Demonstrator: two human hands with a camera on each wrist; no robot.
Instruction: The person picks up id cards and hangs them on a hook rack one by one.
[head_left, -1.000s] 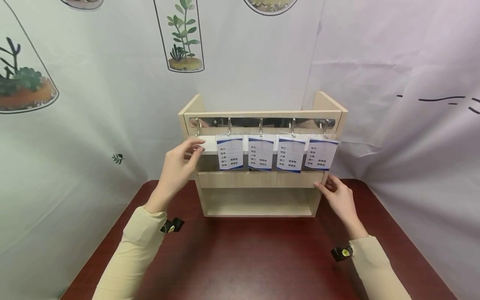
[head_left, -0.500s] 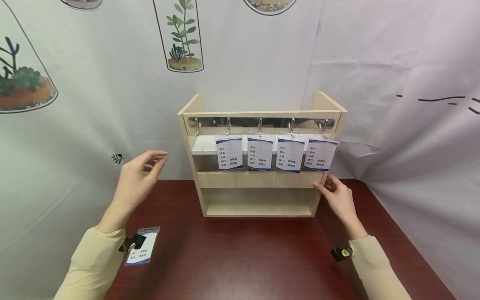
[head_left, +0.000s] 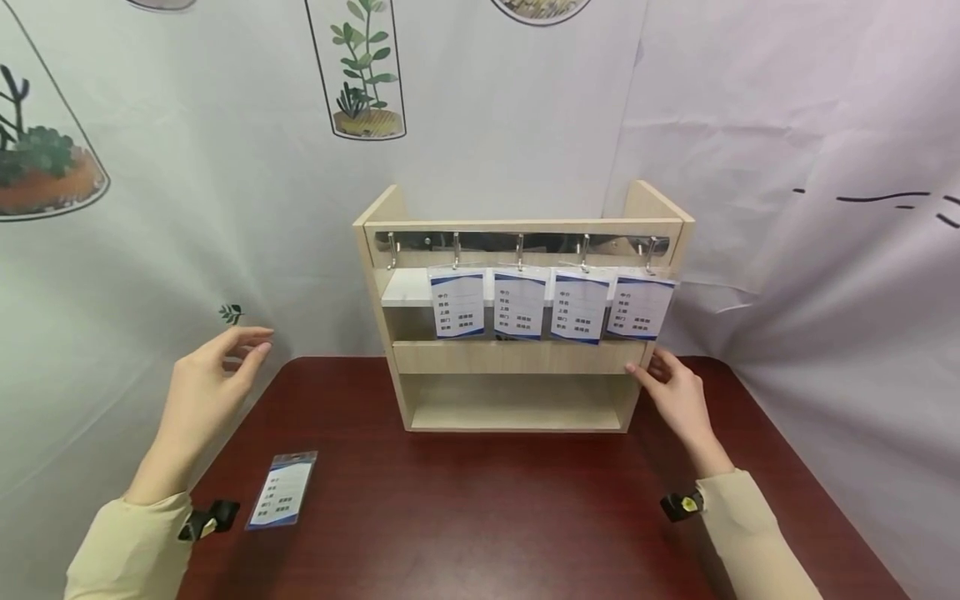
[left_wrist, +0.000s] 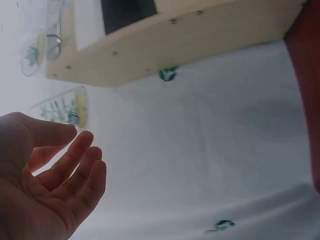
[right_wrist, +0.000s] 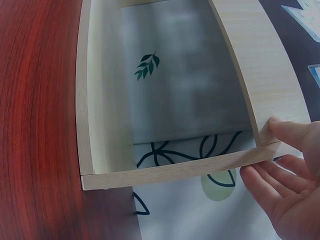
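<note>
My right hand point(head_left: 678, 404) grips the right side panel of a light wooden shelf point(head_left: 517, 358), thumb on the front and fingers around the outer side, as the right wrist view also shows. Well to the left of the shelf, my left hand point(head_left: 206, 387) hangs in the air with its fingers loosely bent and nothing between them. A name badge point(head_left: 283, 490) in a clear sleeve lies on the table to the right of my left wrist. Several like badges point(head_left: 520, 306) hang in a row from metal hooks on the shelf's front.
The hook rail point(head_left: 487, 242) runs along the shelf's upper front, its leftmost hook point(head_left: 392, 250) bare. The shelf stands on a dark red table point(head_left: 480, 517). Behind and beside it hangs a white cloth point(head_left: 510, 150) printed with plants.
My left hand has moved away from the shelf's leftmost hook, leftward and down. The badge on the table, hidden by the forearm before, now shows fully. My right hand stays on the panel.
</note>
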